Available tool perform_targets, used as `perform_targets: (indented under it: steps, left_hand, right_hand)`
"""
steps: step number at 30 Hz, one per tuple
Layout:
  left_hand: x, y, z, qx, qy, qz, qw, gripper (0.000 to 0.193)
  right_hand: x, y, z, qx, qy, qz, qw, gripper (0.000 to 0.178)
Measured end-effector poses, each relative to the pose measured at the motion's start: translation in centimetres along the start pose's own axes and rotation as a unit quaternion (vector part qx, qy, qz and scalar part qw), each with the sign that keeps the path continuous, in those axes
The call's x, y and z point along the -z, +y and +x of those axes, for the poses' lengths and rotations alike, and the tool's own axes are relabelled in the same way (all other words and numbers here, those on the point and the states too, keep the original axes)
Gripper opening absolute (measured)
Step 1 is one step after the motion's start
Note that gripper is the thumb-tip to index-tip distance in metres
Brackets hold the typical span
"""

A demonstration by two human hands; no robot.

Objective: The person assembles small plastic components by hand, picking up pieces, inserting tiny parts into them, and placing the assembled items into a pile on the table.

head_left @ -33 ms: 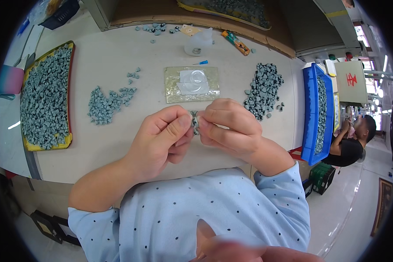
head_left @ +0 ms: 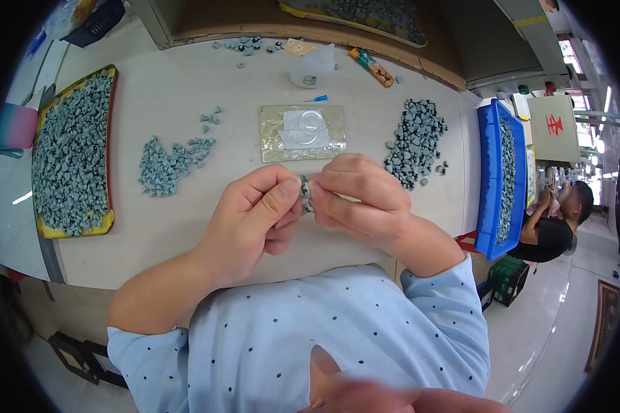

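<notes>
Both my hands are raised over the near part of the table, fingertips almost meeting. Between them are small grey-green pieces with dark markings, mostly covered by my fingers. My left hand pinches them between thumb and bent forefinger. From the other side, my right hand grips them with thumb and fingertips. Just beyond my hands lies a yellowish translucent slab carrying white paper and a clear round dish. Small grey-green pieces lie heaped to the left and the right.
A yellow-rimmed tray full of similar pieces stands far left. At right is a blue bin of them. Behind the slab are a blue-hubbed needle, a translucent cup and an orange-green tube. A person sits at far right.
Both hands have shifted very slightly up and to the left, with the small pieces still between their fingertips. The things on the table look unchanged.
</notes>
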State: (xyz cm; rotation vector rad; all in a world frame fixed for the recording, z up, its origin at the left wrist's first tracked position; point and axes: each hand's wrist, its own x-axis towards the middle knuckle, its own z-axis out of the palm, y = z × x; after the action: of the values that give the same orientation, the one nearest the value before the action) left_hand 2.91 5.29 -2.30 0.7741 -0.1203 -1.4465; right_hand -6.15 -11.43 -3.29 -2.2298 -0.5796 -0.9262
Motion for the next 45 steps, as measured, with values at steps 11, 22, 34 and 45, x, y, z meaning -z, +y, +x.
perform_targets:
  steps: [11, 22, 34, 45]
  left_hand:
    - [-0.5, -0.6, 0.2, -0.089, 0.08, 0.153, 0.981, 0.021]
    - [-0.2, -0.7, -0.2, -0.062, 0.071, 0.133, 0.987, 0.022]
    - [-1.4, 0.5, 0.4, 0.088, 0.119, 0.227, 0.962, 0.023]
    - [-0.6, 0.2, 1.2, 0.014, 0.108, 0.099, 0.989, 0.03]
  right_hand:
    - [-0.2, -0.8, -0.2, -0.19, 0.004, 0.047, 0.981, 0.024]
    - [-0.5, -0.5, -0.4, -0.229, -0.002, 0.071, 0.971, 0.02]
    - [6.4, 1.6, 1.0, -0.408, -0.118, -0.02, 0.905, 0.013]
    - [9.1, 2.9, -1.7, -0.507, -0.266, -0.217, 0.791, 0.016]
